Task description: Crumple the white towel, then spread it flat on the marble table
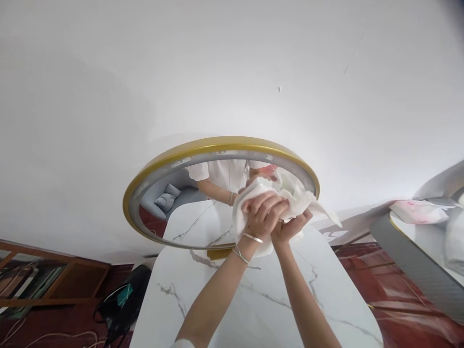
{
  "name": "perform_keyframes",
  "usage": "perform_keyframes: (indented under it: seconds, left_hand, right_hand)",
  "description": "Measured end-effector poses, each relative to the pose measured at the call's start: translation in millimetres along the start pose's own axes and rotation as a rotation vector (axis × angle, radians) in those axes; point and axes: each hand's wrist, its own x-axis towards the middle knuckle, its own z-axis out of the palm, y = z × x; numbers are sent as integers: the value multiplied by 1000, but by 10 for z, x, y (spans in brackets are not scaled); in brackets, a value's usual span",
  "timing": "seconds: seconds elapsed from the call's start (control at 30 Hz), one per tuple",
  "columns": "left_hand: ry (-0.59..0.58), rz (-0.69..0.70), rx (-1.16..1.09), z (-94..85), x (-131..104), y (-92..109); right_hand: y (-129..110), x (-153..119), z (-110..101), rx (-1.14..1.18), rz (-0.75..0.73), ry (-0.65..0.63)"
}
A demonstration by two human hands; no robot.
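A round mirror (188, 212) with a gold frame stands upright on a white marbled table (203, 295), against the wall. Both my hands are at its right part, close together, with a crumpled white cloth (250, 193) between them and the glass. My left hand (266, 212), with bracelets at the wrist, has its fingers curled over the cloth. Just to the right, my right hand (292, 227) is closed on the same cloth. One loose corner of the cloth sticks out past the frame on the right. The mirror reflects a white shirt, an arm and a sofa.
On the right, a second table (420, 261) with a ribbed grey side bears a pink and white packet (418, 211). A black bag (125, 299) lies at the left of the table. Further left are a wooden cabinet (79, 280) and cables on the red floor.
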Motion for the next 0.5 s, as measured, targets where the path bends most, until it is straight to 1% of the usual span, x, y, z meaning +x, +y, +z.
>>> perform_keyframes:
  seconds: [0.03,0.1,0.17,0.2,0.23,0.27,0.33,0.4,0.47,0.5]
  left_hand:
    - [127,4,7,-93,152,-28]
    - [370,1,49,-309,457,-94]
    - [538,-8,86,-516,706,-174]
    - [578,-13,82,-598,788,-219]
    - [581,-19,65,-658,834,-266]
    - [552,-24,40,-696,839,-313]
    - [444,0,5,-712,727,-408]
    - [366,75,14,-678,479,-495]
    - [343,153,51,-627,148,-565]
    - [334,170,69,-602,-30,-590]
  right_hand:
    - [-11,147,5,-3,-51,50]
    - [-54,451,2,-10,-203,108]
    - [-104,715,-1,-29,-342,102]
    - [-122,809,1,-41,-387,81]
    - [-129,866,6,-49,-417,46]
    - [-121,881,12,-53,-434,-3]
    - [-60,792,20,-60,-440,-148]
    - [39,586,11,-72,-378,-330]
    - [129,347,-25,-80,-209,-502]
    - [155,241,-51,-86,-105,-561]
